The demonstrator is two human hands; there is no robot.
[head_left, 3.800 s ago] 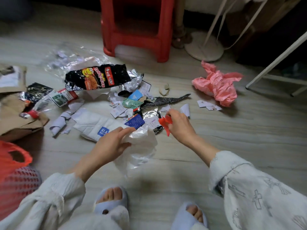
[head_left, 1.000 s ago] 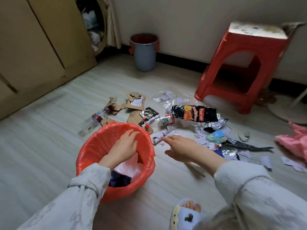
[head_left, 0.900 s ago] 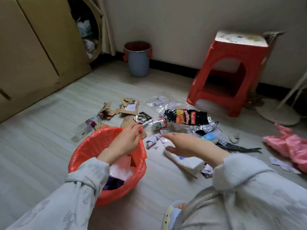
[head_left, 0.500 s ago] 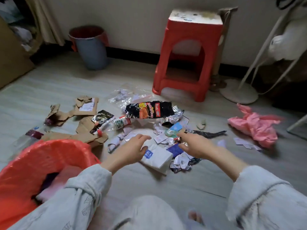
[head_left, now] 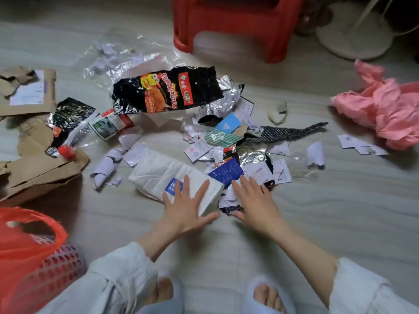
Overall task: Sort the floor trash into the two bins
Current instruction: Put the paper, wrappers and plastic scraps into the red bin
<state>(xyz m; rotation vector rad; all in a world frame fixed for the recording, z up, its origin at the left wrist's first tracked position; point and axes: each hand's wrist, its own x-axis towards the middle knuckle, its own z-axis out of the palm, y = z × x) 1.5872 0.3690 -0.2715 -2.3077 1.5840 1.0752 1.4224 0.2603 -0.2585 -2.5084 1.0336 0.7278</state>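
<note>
red stool (head_left: 235,21) | white fan base (head_left: 353,39) behind-right | slippers (head_left: 267,295)

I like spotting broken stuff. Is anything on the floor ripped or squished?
Yes. The black snack wrapper is torn open, its silver inside showing. The brown cardboard on the left is ripped into ragged pieces. The pink paper on the right is scrunched into a wad. Both hands are open, the left hand on a white tissue pack.
</note>
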